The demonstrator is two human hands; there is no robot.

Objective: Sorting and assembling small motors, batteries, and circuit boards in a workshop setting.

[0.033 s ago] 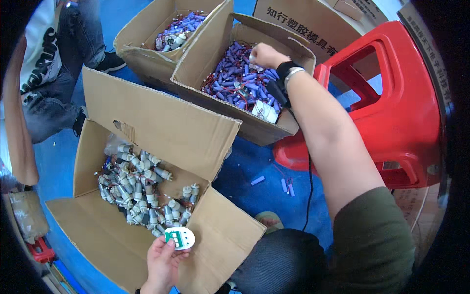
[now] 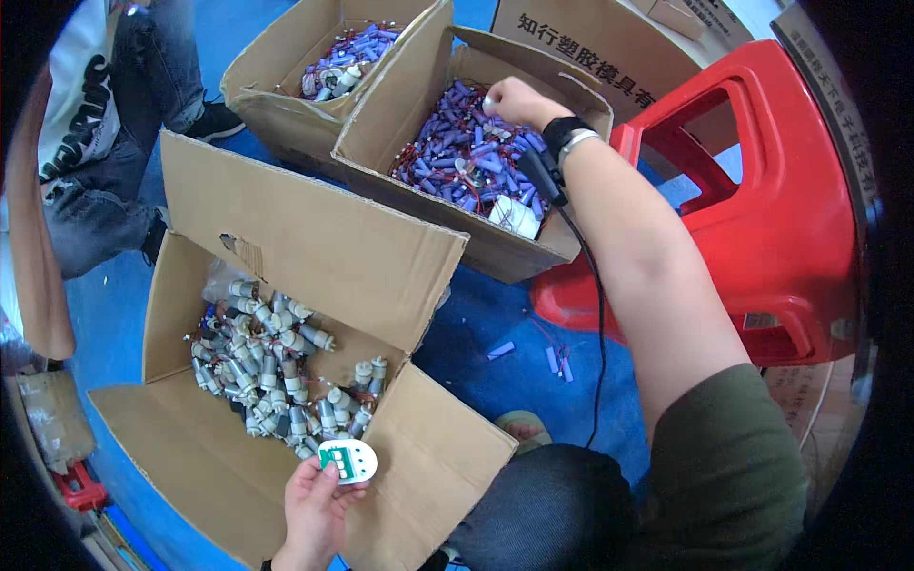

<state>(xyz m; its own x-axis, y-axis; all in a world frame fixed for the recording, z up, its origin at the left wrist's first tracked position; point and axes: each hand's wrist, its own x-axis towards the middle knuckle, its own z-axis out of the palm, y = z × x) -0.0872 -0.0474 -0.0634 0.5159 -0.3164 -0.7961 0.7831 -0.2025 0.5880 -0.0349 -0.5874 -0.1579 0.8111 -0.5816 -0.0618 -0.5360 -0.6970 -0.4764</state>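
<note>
Because the left hand (image 2: 319, 504) pinches the white, round-ended plate (image 2: 364, 462) at its edge, the green circuit board (image 2: 335, 463) on it faces up, probably to keep it visible. It sits above the rim of the near carton (image 2: 324, 205), whose splayed flaps leave the gear motors (image 2: 267, 357) reachable. Over the far carton (image 2: 457, 234) of purple battery cells (image 2: 447, 152), the right hand (image 2: 520, 102) has fingers curled together, apparently on 1 small white piece (image 2: 489, 105).

Dark olive short sleeve (image 2: 728, 457); black wristband (image 2: 568, 131), silvery bracelet (image 2: 578, 144); thin black cable (image 2: 602, 352); dark trousers (image 2: 547, 509).
</note>
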